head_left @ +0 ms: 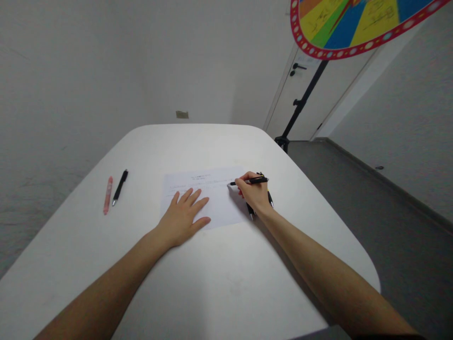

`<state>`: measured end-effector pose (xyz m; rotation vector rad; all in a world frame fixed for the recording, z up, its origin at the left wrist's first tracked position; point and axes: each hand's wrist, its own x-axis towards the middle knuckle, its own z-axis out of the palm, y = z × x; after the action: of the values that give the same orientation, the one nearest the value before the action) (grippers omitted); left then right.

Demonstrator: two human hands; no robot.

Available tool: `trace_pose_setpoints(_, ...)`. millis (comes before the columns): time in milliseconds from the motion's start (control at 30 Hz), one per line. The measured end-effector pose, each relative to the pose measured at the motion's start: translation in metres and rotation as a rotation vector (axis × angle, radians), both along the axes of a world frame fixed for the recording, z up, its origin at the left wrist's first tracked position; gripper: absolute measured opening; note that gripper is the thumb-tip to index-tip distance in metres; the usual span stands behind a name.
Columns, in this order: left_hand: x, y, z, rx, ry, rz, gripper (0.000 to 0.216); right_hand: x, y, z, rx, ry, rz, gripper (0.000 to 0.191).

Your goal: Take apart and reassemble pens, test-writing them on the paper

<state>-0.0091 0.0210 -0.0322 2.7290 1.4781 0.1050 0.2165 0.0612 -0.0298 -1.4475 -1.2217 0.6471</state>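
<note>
A white sheet of paper [222,208] with lines of small handwriting lies on the white table. My left hand [184,215] rests flat on its left part, fingers spread, holding nothing. My right hand [255,192] is closed around a black pen [253,181], whose tip points left at the upper right part of the sheet. Whether the tip touches the paper I cannot tell. Under and beside my right hand lie more pens, partly hidden: one black pen [250,210] and another with a yellow part [270,199].
On the left of the white table [212,283] lie a pink pen [108,195] and a black pen [120,187]. A colourful prize wheel [348,28] on a black stand [307,97] is behind the table's right side, before a white door [295,101]. A wall is beyond the far edge.
</note>
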Motion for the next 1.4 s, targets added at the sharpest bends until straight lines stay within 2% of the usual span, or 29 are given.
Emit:
trace_pose_setpoints(67,0.0,0.0,0.001,-0.008,0.002,0.001,0.057,0.002,0.0,0.005,0.042,0.12,-0.036,0.018)
trace_pose_setpoints(167,0.0,0.0,0.001,-0.014,0.006,0.001,0.057,0.007,0.001,0.017,0.174,0.326,-0.073,0.039)
trace_pose_setpoints(233,0.0,0.0,0.001,-0.017,0.005,0.0,0.057,0.013,0.002,0.026,0.22,0.487,-0.019,0.045)
trace_pose_setpoints(333,0.0,0.0,0.001,-0.015,0.003,-0.002,0.057,0.026,0.0,0.037,0.1,0.707,0.105,0.054)
trace_pose_setpoints(467,0.0,0.0,0.0,-0.011,0.008,-0.002,0.057,0.045,-0.003,0.043,-0.107,0.827,0.279,0.068)
trace_pose_setpoints(700,-0.001,0.0,-0.002,0.005,-0.003,-0.006,0.057,0.055,0.003,0.035,-0.217,0.878,0.202,0.059)
trace_pose_setpoints(800,-0.001,0.0,-0.001,0.007,0.003,-0.008,0.057,0.05,0.004,0.028,-0.217,0.699,0.078,0.037)
trace_pose_setpoints(900,0.0,0.0,0.0,-0.004,0.017,-0.003,0.057,0.046,0.001,0.02,-0.146,0.237,-0.019,0.018)
trace_pose_setpoints(967,0.0,0.0,0.001,-0.003,0.018,-0.003,0.057,0.042,-0.002,0.017,-0.115,-0.166,-0.063,0.016)
trace_pose_setpoints(1033,0.0,0.0,0.0,0.006,0.009,-0.005,0.057,0.038,-0.005,0.014,-0.121,-0.532,-0.096,0.022)
trace_pose_setpoints(1100,-0.001,0.0,-0.001,0.007,0.0,-0.005,0.057,0.034,-0.007,0.013,-0.164,-0.783,-0.096,0.026)
trace_pose_setpoints(1200,-0.001,0.0,-0.001,0.003,-0.007,-0.002,0.057,0.03,-0.007,0.012,-0.193,-0.945,-0.024,0.02)
trace_pose_setpoints(1400,0.0,0.0,0.0,-0.018,0.006,0.004,0.058,0.035,-0.004,0.011,-0.164,-0.996,0.032,0.014)
